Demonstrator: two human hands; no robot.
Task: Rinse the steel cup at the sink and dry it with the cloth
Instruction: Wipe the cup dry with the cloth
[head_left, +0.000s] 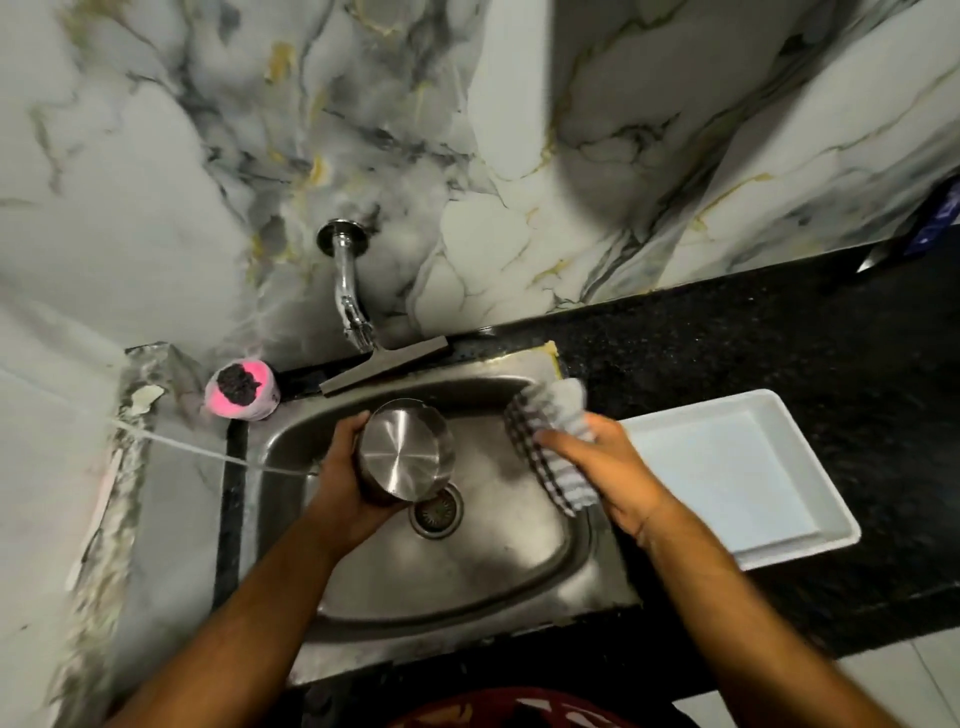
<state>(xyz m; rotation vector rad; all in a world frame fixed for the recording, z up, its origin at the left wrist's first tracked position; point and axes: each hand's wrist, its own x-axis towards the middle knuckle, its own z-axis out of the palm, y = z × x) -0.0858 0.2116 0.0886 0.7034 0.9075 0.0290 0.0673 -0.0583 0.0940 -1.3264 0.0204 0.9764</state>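
Observation:
My left hand (347, 480) grips the steel cup (402, 457) over the steel sink (530, 566), its round base turned up toward me and its mouth hidden. My right hand (610, 475) holds a folded checked cloth (548, 447), white with dark stripes, just right of the cup and apart from it, above the sink's right rim. The chrome tap (349, 291) juts from the marble wall behind the sink. No water stream shows under it.
A white rectangular tray (748, 478) lies on the black granite counter (779, 338) right of the sink. A pink soap tub with a dark scrubber (241, 392) sits at the sink's back left corner. The drain (439, 512) lies below the cup.

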